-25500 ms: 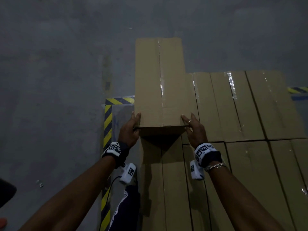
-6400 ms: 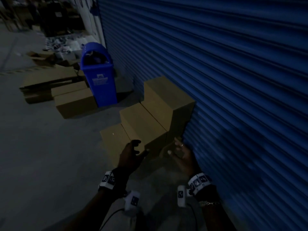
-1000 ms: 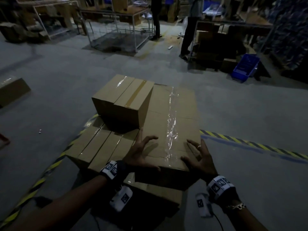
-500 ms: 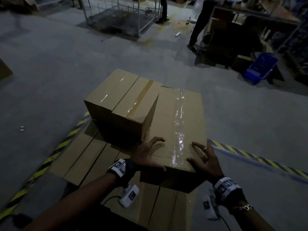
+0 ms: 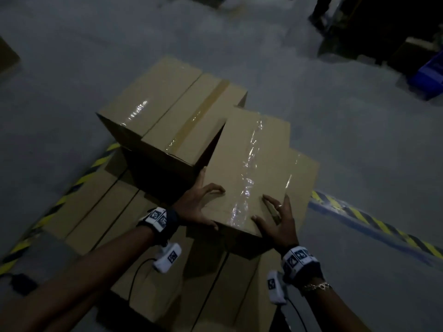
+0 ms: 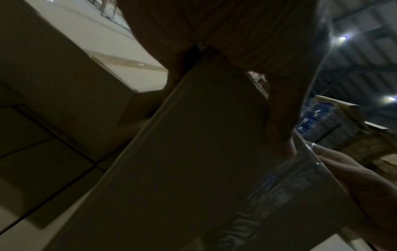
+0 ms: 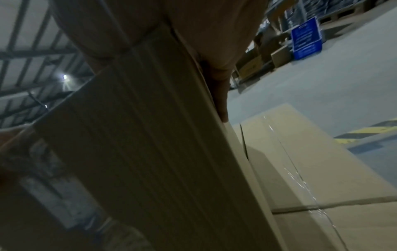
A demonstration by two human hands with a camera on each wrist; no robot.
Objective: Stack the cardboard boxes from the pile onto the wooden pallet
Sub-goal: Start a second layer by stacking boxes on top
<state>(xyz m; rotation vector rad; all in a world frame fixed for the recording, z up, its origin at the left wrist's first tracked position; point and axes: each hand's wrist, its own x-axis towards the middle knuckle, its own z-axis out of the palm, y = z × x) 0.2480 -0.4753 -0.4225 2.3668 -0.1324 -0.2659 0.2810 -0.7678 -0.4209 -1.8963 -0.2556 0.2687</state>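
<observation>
Grey concrete floor (image 5: 72, 56), hazard tape (image 5: 374, 219), both hands gripping a taped cardboard box (image 5: 247, 164) over stacked boxes (image 5: 100, 212)

A: What carries it all?

B: A grey concrete floor (image 5: 72, 56), marked with yellow-and-black hazard tape (image 5: 374, 221) running out to the right and along the left side.

A: And directly on the floor?

B: A flat layer of cardboard boxes (image 5: 96, 207), packed edge to edge with dark seams between them. Whether a pallet sits beneath them cannot be made out. A blue crate (image 5: 429, 77) stands on the floor far right, well apart, near some dark furniture.
</observation>
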